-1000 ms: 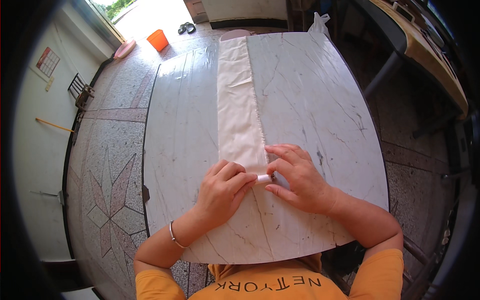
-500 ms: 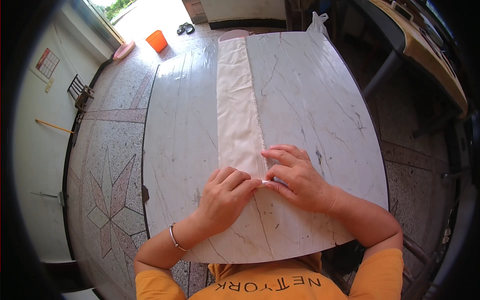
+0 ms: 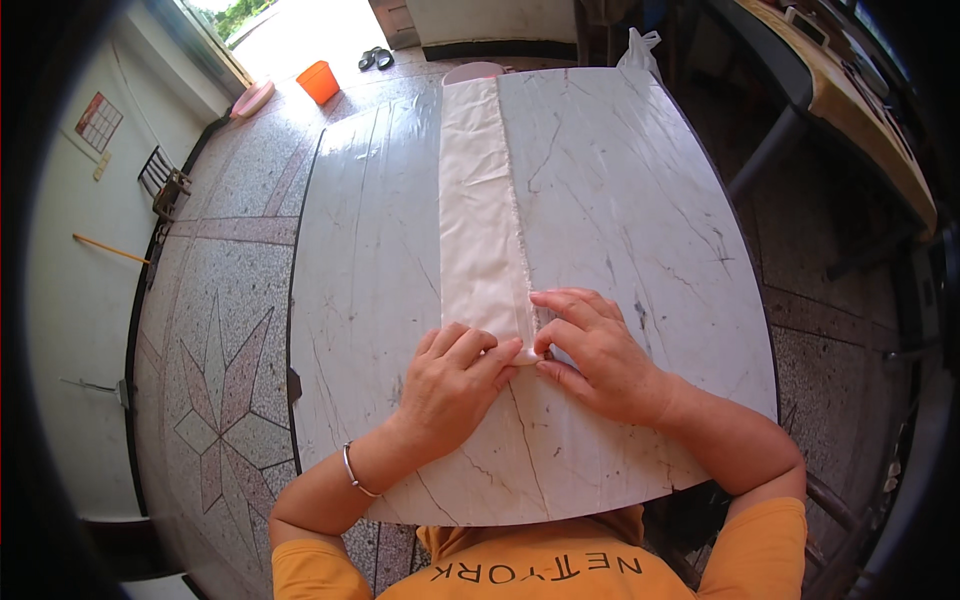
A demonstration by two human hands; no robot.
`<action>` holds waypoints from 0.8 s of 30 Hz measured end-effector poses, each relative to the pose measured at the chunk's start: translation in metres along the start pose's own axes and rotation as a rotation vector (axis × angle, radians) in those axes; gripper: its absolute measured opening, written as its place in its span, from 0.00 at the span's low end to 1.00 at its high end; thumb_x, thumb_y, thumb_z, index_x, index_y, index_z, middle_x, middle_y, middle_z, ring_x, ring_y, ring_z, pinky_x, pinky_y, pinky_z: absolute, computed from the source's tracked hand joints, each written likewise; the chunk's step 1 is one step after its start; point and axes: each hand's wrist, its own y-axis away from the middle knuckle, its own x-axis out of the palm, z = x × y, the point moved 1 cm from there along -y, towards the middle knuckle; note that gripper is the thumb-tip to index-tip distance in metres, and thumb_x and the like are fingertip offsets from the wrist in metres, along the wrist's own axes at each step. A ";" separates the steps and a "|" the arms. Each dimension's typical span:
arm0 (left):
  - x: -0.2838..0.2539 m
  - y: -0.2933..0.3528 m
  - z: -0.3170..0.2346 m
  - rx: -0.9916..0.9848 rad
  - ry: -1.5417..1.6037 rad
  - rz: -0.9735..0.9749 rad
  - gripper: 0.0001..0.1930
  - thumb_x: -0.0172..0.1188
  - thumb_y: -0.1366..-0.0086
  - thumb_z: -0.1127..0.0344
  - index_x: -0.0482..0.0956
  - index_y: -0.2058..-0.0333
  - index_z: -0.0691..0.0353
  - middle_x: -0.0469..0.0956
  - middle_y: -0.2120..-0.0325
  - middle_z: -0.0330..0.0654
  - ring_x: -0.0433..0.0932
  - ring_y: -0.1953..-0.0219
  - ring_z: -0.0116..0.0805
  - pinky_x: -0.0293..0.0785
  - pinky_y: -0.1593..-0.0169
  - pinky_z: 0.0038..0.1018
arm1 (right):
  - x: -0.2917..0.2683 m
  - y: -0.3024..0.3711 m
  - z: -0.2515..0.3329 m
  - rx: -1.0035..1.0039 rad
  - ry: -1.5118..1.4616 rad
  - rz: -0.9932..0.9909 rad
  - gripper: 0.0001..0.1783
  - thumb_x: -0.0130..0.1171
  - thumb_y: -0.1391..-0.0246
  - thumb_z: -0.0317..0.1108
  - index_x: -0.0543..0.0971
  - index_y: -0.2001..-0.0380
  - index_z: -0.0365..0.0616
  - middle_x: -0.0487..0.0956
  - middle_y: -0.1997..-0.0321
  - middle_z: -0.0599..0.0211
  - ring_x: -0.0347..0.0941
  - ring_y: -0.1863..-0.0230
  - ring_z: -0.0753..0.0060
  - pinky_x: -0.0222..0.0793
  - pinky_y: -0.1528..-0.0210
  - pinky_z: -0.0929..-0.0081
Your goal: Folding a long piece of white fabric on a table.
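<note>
A long cream cloth strip lies flat over the marble-patterned table, running from its far edge toward me. Its right edge is frayed, and its near end is turned up into a small roll. My left hand is closed on that near end, thumb and curled fingers pressing the roll. From the right, my right hand pinches the roll's end between bent fingers and thumb. Its upper fingers reach along the frayed edge. Both hands cover part of the strip's near end.
A white plastic bag is at the far right table corner, and a pink round stool top shows beyond the far edge. On the floor are an orange bucket and dark slippers. Another table stands right.
The rolled near end has moved slightly away from me, and my left thumb with it. My right hand stays at the roll's right end. The whole view has shifted a little.
</note>
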 end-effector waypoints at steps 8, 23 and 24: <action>0.000 0.002 0.003 -0.040 0.129 0.021 0.07 0.68 0.43 0.68 0.83 0.66 0.59 0.78 0.70 0.38 0.75 0.65 0.38 0.71 0.59 0.33 | 0.001 0.000 -0.002 -0.021 0.029 0.041 0.11 0.63 0.43 0.37 0.78 0.61 0.45 0.69 0.35 0.55 0.59 0.32 0.55 0.51 0.31 0.57; -0.007 0.001 0.001 0.047 0.028 -0.022 0.10 0.69 0.47 0.70 0.83 0.65 0.57 0.80 0.68 0.36 0.76 0.63 0.36 0.70 0.60 0.32 | 0.001 0.000 0.003 -0.073 0.113 0.106 0.28 0.64 0.44 0.45 0.74 0.43 0.45 0.64 0.30 0.54 0.53 0.26 0.56 0.45 0.29 0.54; -0.006 0.000 0.002 0.049 0.030 -0.023 0.10 0.69 0.47 0.70 0.83 0.65 0.57 0.80 0.68 0.36 0.76 0.63 0.36 0.70 0.60 0.32 | 0.002 0.001 0.003 -0.071 0.115 0.106 0.28 0.64 0.44 0.45 0.74 0.43 0.45 0.64 0.30 0.54 0.53 0.26 0.56 0.45 0.29 0.54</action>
